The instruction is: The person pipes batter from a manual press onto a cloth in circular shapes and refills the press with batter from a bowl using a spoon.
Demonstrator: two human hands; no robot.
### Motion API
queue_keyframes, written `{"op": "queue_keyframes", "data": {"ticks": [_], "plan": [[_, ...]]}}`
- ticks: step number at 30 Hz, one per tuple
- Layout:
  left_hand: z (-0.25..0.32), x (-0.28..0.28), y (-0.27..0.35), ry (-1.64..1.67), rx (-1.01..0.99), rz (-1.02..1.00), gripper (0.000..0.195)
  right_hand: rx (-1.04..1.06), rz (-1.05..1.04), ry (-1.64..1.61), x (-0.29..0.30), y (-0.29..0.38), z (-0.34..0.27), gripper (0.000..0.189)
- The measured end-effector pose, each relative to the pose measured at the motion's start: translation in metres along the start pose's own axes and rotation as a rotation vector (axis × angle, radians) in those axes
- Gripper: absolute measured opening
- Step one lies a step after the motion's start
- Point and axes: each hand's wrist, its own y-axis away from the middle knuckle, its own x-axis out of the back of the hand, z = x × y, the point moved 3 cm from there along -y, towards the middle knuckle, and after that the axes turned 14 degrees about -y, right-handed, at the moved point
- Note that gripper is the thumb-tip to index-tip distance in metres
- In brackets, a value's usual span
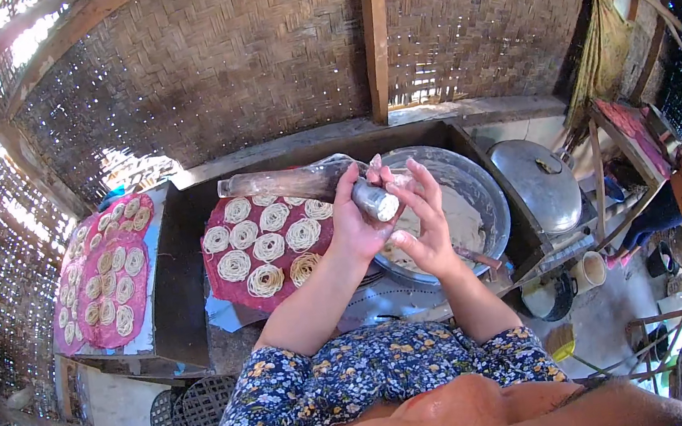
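My left hand (355, 224) is wrapped around a short metal cylinder (370, 196) with white dough showing at its near end. Close on its right, my right hand (425, 221) has its fingers spread and bent, floury at the tips; whether they touch the cylinder is unclear. Behind my left hand lies a long bottle-shaped piece (285, 185), wood or glass, its right end partly hidden. Under my hands a wide metal basin (501, 211) holds pale dough (456, 204). Left of it, noodle-like dough nests (268, 247) sit on a dark pink sheet (220, 229).
A wooden handle (477, 257) crosses the basin's near rim. More nests lie on pink sheets (137, 330) at far left. A lidded metal pot (535, 187) stands right, beyond a dark wooden edge (500, 192). Another person (678, 194) is at far right; buckets (589, 269) stand on the floor.
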Motion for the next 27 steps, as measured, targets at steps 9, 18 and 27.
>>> {"op": "queue_keyframes", "data": {"ticks": [9,18,27], "plan": [[-0.003,0.009,0.001,0.066,0.068,0.024,0.035,0.016,-0.047,-0.126,0.006,-0.005,-0.002,0.059],[-0.002,0.004,0.003,0.135,0.07,-0.017,0.035,0.076,-0.076,0.169,0.005,0.002,-0.002,0.067],[-0.011,-0.013,0.015,0.122,0.086,-0.004,0.04,0.175,-0.03,0.415,0.004,0.024,-0.017,0.069]]}}
